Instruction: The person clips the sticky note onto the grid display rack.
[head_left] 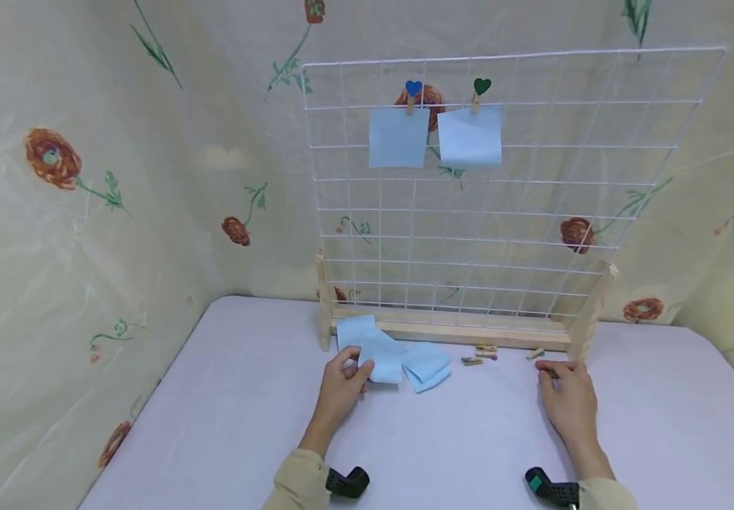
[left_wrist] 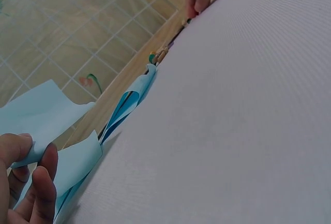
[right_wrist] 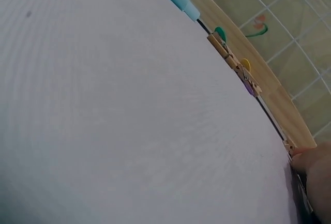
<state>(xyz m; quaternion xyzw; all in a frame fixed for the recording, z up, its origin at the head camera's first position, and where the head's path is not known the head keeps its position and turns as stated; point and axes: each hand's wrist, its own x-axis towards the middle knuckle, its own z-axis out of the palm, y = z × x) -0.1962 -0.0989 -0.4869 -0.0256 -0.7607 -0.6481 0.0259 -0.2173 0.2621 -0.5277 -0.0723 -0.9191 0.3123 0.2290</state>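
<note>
1. The left hand [head_left: 341, 386] pinches a blue sheet [left_wrist: 41, 110] between thumb and fingers, above the table [head_left: 456, 439], near the left end of the wooden base [head_left: 463, 333].
2. Just right of that sheet lies folded blue paper [head_left: 427, 368].
3. The right hand [head_left: 571, 400] is at the base's right end, its fingertips just beside a small clothespin [head_left: 535, 353]; whether they are clamped on anything cannot be told.
4. Between the hands, more clothespins [head_left: 486, 352] lie in a small group.
5. On the far side, the white wire grid [head_left: 523, 146] carries a left hanging sheet [head_left: 399, 138] under a blue heart clip [head_left: 414, 88] and a right hanging sheet [head_left: 471, 138] under a green heart clip [head_left: 482, 86].
</note>
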